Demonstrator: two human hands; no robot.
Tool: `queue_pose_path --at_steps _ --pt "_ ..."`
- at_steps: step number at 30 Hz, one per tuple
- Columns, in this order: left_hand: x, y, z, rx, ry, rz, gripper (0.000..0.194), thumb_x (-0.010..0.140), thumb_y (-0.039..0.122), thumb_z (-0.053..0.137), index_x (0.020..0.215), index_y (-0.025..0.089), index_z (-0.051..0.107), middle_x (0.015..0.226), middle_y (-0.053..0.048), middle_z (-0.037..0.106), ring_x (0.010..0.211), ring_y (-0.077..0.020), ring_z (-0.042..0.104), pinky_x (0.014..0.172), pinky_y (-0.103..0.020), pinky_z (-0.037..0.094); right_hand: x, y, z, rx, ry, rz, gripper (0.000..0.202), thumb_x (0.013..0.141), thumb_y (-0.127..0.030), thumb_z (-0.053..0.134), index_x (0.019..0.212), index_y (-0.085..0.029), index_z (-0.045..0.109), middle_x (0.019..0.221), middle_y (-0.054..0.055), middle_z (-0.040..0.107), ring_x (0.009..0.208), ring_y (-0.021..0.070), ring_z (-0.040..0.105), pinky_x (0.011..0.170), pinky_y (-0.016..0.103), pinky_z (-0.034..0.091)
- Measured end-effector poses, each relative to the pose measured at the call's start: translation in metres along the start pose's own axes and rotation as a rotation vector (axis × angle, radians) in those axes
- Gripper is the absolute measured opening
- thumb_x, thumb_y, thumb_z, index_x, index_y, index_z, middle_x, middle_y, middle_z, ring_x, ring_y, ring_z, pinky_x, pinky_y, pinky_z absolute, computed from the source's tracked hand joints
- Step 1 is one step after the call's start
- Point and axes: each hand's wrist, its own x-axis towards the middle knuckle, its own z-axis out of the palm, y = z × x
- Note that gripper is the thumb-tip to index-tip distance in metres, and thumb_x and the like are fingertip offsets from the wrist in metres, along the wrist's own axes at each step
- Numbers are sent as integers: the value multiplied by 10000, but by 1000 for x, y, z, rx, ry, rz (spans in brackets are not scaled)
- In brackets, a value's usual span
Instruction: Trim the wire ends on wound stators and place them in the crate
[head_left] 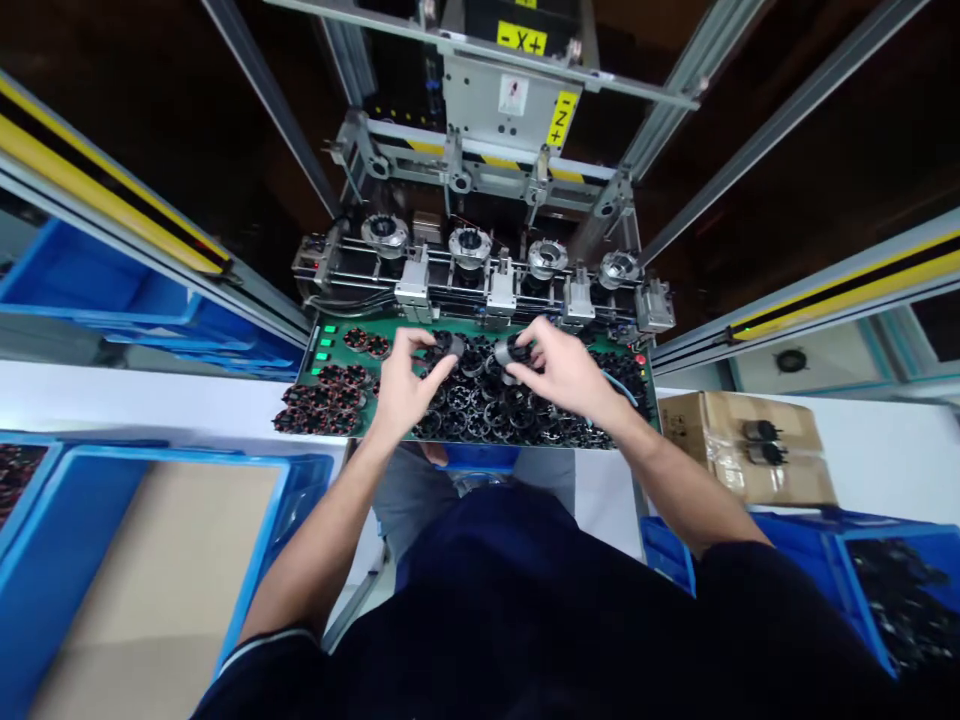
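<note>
Before us, the green bench top carries a dense spread of black ring-shaped parts, with red-and-black ones grouped at its left end. On the white table to our right, we see a cardboard box lying.

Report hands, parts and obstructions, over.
Left hand: grip on dark part. Right hand: grip on second part. Both near black pile. Metal blocks stand between hands and round holders.
</note>
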Motion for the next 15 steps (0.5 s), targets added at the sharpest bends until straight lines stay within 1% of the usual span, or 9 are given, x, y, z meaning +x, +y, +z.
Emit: queue_pose_path --at_steps 1,2,3,5,6,8,11,13,15 --pt "15 7 5 -35 23 7 563 978 501 921 1414 235 685 1231 -97 842 1133 -278 801 953 -401 652 1 14 -18 89 84 30 558 1020 -448 862 1460 -169 660 1269 123 777 856 210 753 825 393 663" --pt "32 15 11 -40 34 33 694 937 517 953 1499 232 662 1242 -98 839 1125 -276 798 926 -391 650 5 29 -35 154 171 53 668 958 -501 897 1491 -173 661 1242 114 783 767 194 724 781 397 656" --pt "50 22 20 -23 31 76 745 920 522 965 1540 235 667 1249 -99 840 1135 -278 794 938 -398 649 10 45 -50 183 255 64 713 907 -536 919 1480 -178 694 1211 107 789 724 190 710 783 413 658" --pt "88 31 42 40 -9 170 635 944 529 941 1482 248 756 1240 -94 852 1149 -285 781 1024 -434 639 24 80 -71 151 395 63 626 856 -554 929 1339 -180 793 1085 88 794 756 224 738 902 472 675" --pt "106 33 55 64 -29 201 563 957 537 928 1422 249 799 1246 -96 856 1152 -288 774 1067 -449 628 32 97 -76 125 451 73 582 832 -540 937 1273 -177 821 1029 83 792 801 251 760 974 505 673" --pt "135 28 84 94 -54 209 541 946 576 930 1348 227 833 1257 -113 859 1149 -299 763 1107 -466 611 47 129 -76 82 483 158 570 784 -478 948 1245 -162 838 994 93 794 900 301 787 1059 546 661" --pt "159 9 120 157 -110 102 613 899 675 932 1255 185 835 1176 -144 851 1112 -328 757 1109 -503 605 58 161 -59 67 390 325 499 741 -362 930 1176 -136 834 1021 129 811 966 339 791 1067 554 664" --pt "163 -4 130 198 -155 82 637 878 710 931 1225 184 838 1132 -144 843 1110 -343 753 1116 -521 597 58 172 -49 75 343 349 476 737 -335 932 1158 -138 834 1024 129 813 1008 345 793 1119 547 648" --pt "163 -12 131 206 -170 115 629 866 696 943 1234 196 845 1153 -141 845 1131 -344 750 1135 -520 588 57 178 -45 83 344 344 494 754 -353 935 1189 -143 832 1021 120 805 1039 339 790 1173 536 622"
